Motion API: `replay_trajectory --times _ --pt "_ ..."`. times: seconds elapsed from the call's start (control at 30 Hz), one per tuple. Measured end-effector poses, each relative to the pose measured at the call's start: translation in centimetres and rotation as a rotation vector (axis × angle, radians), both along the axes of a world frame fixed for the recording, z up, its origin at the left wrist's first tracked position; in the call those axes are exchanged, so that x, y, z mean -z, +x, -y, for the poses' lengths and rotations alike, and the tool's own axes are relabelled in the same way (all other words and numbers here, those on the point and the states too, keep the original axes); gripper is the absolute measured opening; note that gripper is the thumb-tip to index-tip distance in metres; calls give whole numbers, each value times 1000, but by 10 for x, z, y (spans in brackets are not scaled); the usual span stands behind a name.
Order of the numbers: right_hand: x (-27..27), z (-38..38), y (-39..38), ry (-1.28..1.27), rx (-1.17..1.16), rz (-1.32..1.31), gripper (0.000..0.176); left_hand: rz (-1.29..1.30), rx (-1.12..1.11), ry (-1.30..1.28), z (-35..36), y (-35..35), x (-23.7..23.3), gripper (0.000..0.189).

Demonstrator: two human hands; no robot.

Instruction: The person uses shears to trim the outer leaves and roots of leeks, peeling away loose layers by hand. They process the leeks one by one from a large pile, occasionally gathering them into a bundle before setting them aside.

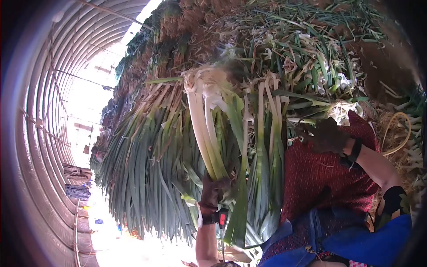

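Observation:
My left hand, in a dark soiled glove, is closed round the lower green part of a bunch of long green onions. Their thick white stems point up and away, with roots and soil at the far end. My right hand, also in a dark glove, hovers or rests at the upper edge of the red mesh cloth over my lap. Its fingers look apart and nothing shows in them. Between the hands lie more green onions, white ends away from me.
To the left lies a big pile of green onions with long drooping leaves. Peeled leaves and scraps cover the ground ahead. More white stems and a yellowish loop lie at right. A ribbed tunnel wall curves along the left.

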State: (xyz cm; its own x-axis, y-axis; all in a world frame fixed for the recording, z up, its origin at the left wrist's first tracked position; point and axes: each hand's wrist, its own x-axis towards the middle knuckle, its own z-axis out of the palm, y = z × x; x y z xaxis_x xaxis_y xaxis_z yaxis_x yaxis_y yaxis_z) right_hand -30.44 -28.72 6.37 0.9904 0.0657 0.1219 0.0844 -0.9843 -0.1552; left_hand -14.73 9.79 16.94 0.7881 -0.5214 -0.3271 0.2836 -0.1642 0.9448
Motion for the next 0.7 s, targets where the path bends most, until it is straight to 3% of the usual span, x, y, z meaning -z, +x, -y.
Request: replay_trajectory --times 0.07,0.13,0.23,0.3,0.43,0.53,0.57,0.63,0.67,0.7 --pt "-26 -1 8 152 51 50 89 22 57 40 -6 -7 -1 51" --pt "-89 0 40 404 170 91 100 -18 85 -38 -10 -11 3 52" --pt "-98 1 102 574 73 320 107 -34 125 -42 -16 -17 10 52" --pt "-101 -20 140 660 114 250 107 -31 162 -33 -27 -17 21 49" --pt "-125 -69 185 791 206 -88 96 -141 257 -148 -33 -23 26 48" --pt "-24 -95 258 1196 -206 201 60 -218 254 -155 -43 -29 32 49" --pt "-37 -108 246 1090 33 175 48 -192 238 -125 -45 -31 38 50" --pt "-36 -92 244 320 -36 560 43 -249 172 -61 -50 -29 39 51" --pt "-58 -74 235 292 121 490 35 -283 140 -33 -51 -30 39 51" --pt "-80 -56 225 252 277 404 28 -189 247 -60 -55 -27 36 50"
